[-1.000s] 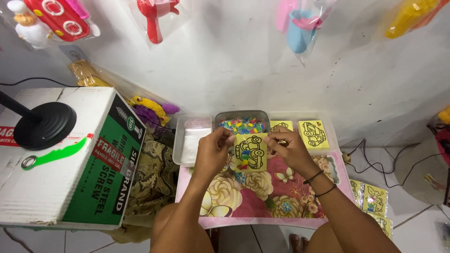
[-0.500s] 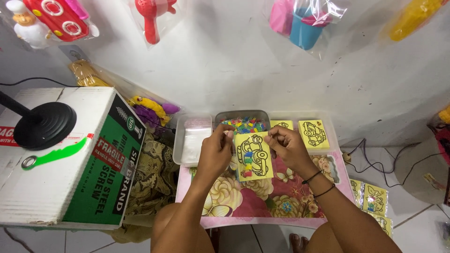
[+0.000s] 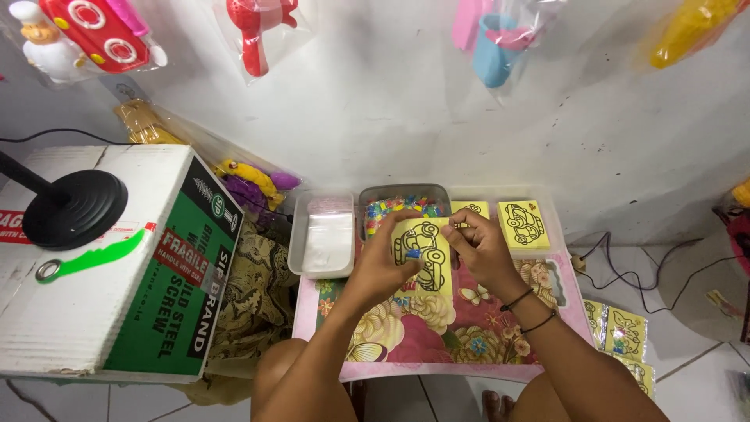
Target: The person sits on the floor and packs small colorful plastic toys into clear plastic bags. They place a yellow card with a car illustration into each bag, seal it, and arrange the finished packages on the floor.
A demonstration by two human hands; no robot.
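My left hand [image 3: 384, 264] and my right hand [image 3: 480, 252] together hold a yellow card [image 3: 423, 252] with a black car outline, tilted above a small flowered table [image 3: 437, 328]. The left fingers pinch its left edge. My right fingertips grip its upper right edge. Behind the card sits a grey tray of small coloured packets [image 3: 400, 206]. A stack of similar yellow car cards [image 3: 523, 225] lies at the table's far right, with another stack [image 3: 470, 209] beside the tray.
A clear tray with white sheets [image 3: 324, 234] stands at the table's left. A big cardboard box [image 3: 117, 266] with a black lamp base [image 3: 74, 209] fills the left. More yellow cards [image 3: 625, 332] lie on the floor right. Bagged toys hang on the wall.
The yellow card was lifted off the table and tilted up between both hands, now held a bit higher and closer to the grey tray.
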